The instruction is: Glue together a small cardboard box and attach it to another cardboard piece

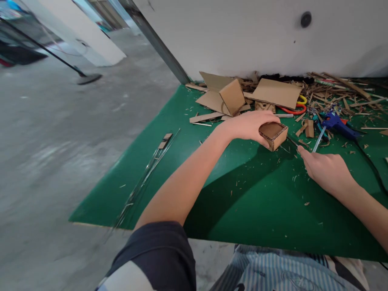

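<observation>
My left hand (253,126) is wrapped over a small open-topped cardboard box (279,138), with its corrugated edges showing along the rim. My right hand (329,171) is closed around a thin dark metal tool (292,141); its handle is hidden in my fist, so I cannot tell its exact kind. The tool's shaft points left at the box's right side, its tip at or close to the cardboard. Just beyond my right hand lies a blue hot glue gun (341,126) with a translucent glue stick (319,139) in it.
Folded cardboard pieces (233,97), a flat cardboard sheet (277,93), red-and-yellow-handled scissors (298,108) and many scraps (336,95) lie along the wall. Thin metal wires (142,182) lie at the left of the green table (242,218). A black cable (372,165) runs down the right.
</observation>
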Demonstrator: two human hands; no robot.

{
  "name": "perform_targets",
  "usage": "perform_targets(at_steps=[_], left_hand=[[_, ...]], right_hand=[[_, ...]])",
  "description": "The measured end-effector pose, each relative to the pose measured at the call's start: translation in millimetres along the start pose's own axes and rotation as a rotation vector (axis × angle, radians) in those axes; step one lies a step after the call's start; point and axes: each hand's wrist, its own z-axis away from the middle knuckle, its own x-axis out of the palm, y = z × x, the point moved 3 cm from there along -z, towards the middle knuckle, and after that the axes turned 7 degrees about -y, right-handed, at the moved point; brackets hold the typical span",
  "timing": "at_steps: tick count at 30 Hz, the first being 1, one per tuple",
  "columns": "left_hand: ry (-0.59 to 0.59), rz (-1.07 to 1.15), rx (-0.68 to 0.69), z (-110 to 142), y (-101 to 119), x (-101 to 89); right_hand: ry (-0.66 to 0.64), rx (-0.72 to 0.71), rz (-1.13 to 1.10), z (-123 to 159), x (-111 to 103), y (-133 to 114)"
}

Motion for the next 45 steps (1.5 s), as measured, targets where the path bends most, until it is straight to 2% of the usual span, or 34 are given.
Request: perform_targets(at_steps=[4,8,11,16,21,23,28,31,36,42,45], left_hand=[[0.007,0.01,0.021,1.8,2.4,0.4],[0.13,-0.083,-0.025,4.8,2.5,-1.2],[0.218,-0.233,-0.045,5.7,4.9,-0.7],[0.23,-0.317,0.001,0.5,18.2,7.3],[0.224,-0.114,0.158,-4.4,32.5,13.2],[0.223,-0.03,0.17,-5.1,32.9,13.1],[0.164,0.094,0.0,-9.2,19.9,16.9],[0.142,0.236,-0.042,-14.6,11.1,24.3],[0.238,0.396,-0.001,-22.1,4.4,32.3],[0.445,0.263,0.056,-18.0,6.3,24.1],[0.531,0.233,0.029,-14.8,4.6,22.6]], right_hand=[[0.129,0.053,0.007,-0.5,-4.1,2.6],[0.21,0.18,-0.091,-2.4,-12.0,12.0],[0.21,0.292,-0.174,-3.2,-16.3,17.2],[0.155,0.378,-0.19,-4.2,-17.9,15.5],[0.115,0.397,-0.158,-5.5,-16.8,13.8],[0.077,0.418,-0.135,-5.9,-16.5,14.3],[0.002,0.419,-0.117,-7.4,-16.4,13.2],[0.02,0.431,-0.122,-8.0,-16.0,13.0],[0.082,0.447,-0.157,-7.3,-15.1,15.5],[0.132,0.434,-0.211,-6.8,-17.6,16.8],[0.163,0.429,-0.234,-7.1,-18.9,16.7]])
